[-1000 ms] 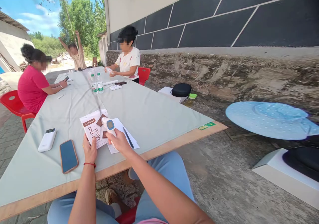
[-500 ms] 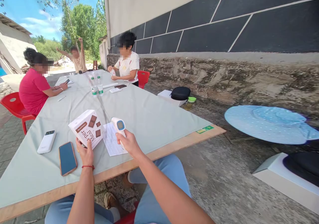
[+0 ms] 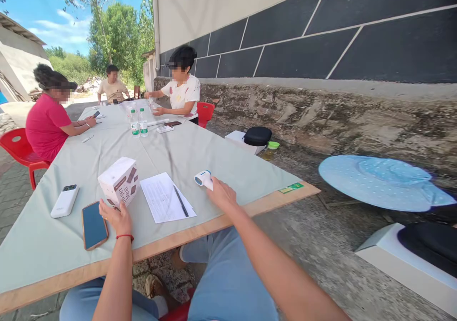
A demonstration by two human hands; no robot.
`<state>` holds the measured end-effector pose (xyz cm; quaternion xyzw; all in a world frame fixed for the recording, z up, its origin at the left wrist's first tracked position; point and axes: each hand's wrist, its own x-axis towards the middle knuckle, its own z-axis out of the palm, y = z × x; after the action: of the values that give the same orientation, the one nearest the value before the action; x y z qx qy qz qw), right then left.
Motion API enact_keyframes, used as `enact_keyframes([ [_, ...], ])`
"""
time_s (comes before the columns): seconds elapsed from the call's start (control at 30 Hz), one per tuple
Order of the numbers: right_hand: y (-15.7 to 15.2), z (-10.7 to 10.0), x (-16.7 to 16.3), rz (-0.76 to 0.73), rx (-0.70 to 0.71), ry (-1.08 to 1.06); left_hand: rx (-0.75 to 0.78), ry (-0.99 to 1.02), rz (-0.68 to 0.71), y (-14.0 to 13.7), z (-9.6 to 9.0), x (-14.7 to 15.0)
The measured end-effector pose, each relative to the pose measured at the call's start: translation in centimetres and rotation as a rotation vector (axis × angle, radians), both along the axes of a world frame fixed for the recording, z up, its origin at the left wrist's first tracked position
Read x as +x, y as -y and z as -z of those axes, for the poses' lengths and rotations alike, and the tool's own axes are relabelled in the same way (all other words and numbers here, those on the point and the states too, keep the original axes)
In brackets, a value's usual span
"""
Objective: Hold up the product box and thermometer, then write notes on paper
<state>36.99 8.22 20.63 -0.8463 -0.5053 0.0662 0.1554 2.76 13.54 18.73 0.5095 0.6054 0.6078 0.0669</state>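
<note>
My left hand [image 3: 117, 220] has its fingers and thumb about the lower near edge of a white cardboard box [image 3: 114, 178] printed with brown chocolate pieces and "Meal". The underside of the box is partly hidden by the hand. Over to the right, my right hand [image 3: 223, 195] is closed round the handle of a white infrared thermometer [image 3: 203, 178], held low over the cloth with its head toward the left. Between the hands lies a sheet of handwritten paper [image 3: 159, 199] with a black pen [image 3: 181, 201] across it.
A phone [image 3: 94, 225] and a white power bank [image 3: 66, 201] lie left of the box. Two water bottles [image 3: 139, 123] stand farther back on the cloth-covered table [image 3: 214, 154]. Three people sit around it. White boxes with black cases and a blue hat [image 3: 371, 183] are at the right.
My right hand has moved right with the thermometer and turned it, uncovering the paper and pen. The box has turned, its printed face now toward the right. The far person has lowered their arms.
</note>
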Motion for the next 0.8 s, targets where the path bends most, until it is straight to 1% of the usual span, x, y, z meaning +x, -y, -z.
enact_keyframes([
  [0.07,0.0,0.3,0.7,0.017,-0.024,0.064,0.066,0.01,-0.032,0.2,-0.1,0.0],
  [0.13,0.1,0.6,1.1,0.035,-0.042,0.098,0.136,-0.046,-0.056,0.5,-0.2,0.2],
  [0.2,0.0,0.8,0.9,0.057,-0.008,0.133,0.2,-0.146,-0.012,1.0,-0.3,0.7],
  [0.27,-0.2,0.9,-0.1,0.03,0.083,0.146,0.239,-0.273,0.126,1.4,-0.5,1.3],
  [0.33,-0.6,0.8,-1.8,-0.068,0.144,0.064,0.234,-0.432,0.32,1.7,-0.7,2.1],
  [0.4,-1.1,0.6,-3.9,-0.174,0.098,-0.106,0.176,-0.608,0.517,2.1,-0.8,2.8],
  [0.47,-1.6,0.3,-5.9,-0.24,0.03,-0.204,0.09,-0.769,0.682,2.3,-1.0,3.4],
  [0.53,-1.9,0.1,-7.2,-0.291,0.01,-0.201,0.015,-0.885,0.807,2.4,-0.9,3.7],
  [0.6,-2.0,0.1,-7.6,-0.324,0.013,-0.171,-0.03,-0.934,0.884,2.5,-0.8,3.9],
  [0.67,-2.0,0.4,-7.1,-0.354,0.067,-0.21,-0.053,-0.926,0.917,2.4,-0.5,3.9],
  [0.7,-2.0,0.8,-6.8,-0.371,0.126,-0.266,-0.059,-0.913,0.923,2.4,-0.4,3.9],
  [0.8,-1.8,2.2,-5.8,-0.4,0.382,-0.544,-0.059,-0.87,0.934,2.3,-0.1,3.9],
])
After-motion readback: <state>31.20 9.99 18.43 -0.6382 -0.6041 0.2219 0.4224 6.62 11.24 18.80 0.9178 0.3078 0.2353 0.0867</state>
